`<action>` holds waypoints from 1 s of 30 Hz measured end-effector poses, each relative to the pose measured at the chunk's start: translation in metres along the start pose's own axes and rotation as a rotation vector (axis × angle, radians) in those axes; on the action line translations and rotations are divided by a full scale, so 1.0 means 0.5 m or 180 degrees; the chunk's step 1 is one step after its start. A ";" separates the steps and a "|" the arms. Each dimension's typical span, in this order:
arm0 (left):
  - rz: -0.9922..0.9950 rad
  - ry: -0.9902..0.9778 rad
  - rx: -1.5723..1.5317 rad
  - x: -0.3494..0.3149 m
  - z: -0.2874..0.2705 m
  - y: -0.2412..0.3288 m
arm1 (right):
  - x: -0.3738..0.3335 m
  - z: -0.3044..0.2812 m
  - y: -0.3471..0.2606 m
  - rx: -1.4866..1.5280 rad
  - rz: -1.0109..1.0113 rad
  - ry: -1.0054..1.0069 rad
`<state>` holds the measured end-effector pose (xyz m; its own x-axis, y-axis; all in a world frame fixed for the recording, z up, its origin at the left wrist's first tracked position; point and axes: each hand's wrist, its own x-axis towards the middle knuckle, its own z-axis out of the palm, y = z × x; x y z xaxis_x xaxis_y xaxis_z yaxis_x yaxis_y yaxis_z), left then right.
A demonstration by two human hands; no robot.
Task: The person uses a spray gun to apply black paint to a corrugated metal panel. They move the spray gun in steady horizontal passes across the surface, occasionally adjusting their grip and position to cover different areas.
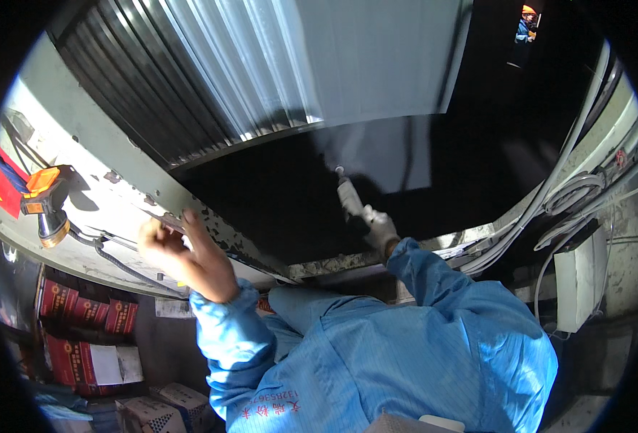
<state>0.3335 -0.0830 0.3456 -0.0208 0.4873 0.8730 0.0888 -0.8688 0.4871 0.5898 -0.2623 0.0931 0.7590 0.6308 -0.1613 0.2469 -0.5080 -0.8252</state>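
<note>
My right hand (381,228), in a whitish glove, reaches through the booth opening and grips a white spray gun (348,195). The gun points up and away, and pale mist hangs round its round nozzle. Beyond it hangs a large metal panel (376,65), smooth and pale on the right; ridged metal (210,65) runs along its left. The nozzle is apart from the panel's lower edge. My bare left hand (196,256) is raised beside the chipped booth frame (128,155), fingers apart and holding nothing. Whether it touches the frame I cannot tell.
A headlamp (48,209) with an orange part hangs on the left wall. Red cartons (81,361) and brown boxes (178,404) are stacked at lower left. Coiled cables (571,195) and a white box (580,281) line the right side. Far back, a person (526,25) wears an orange helmet.
</note>
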 end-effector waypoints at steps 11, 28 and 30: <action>-0.3450 -0.2646 -0.1424 -0.596 -0.112 -0.127 | -0.195 0.116 -0.118 0.0349 -0.0197 -0.0918; -0.0694 -0.3322 0.0256 -0.655 -0.059 -0.204 | -0.305 0.064 -0.156 0.0663 -0.1610 -0.0938; -0.0868 -0.3333 0.0285 -0.668 -0.075 -0.201 | -0.292 0.144 -0.121 0.0714 -0.2001 -0.1251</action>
<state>0.2940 -0.1615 0.0060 0.8053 0.5328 0.2601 0.2832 -0.7311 0.6207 0.4205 -0.2816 0.1275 0.2368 0.9444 0.2282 0.4009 0.1189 -0.9084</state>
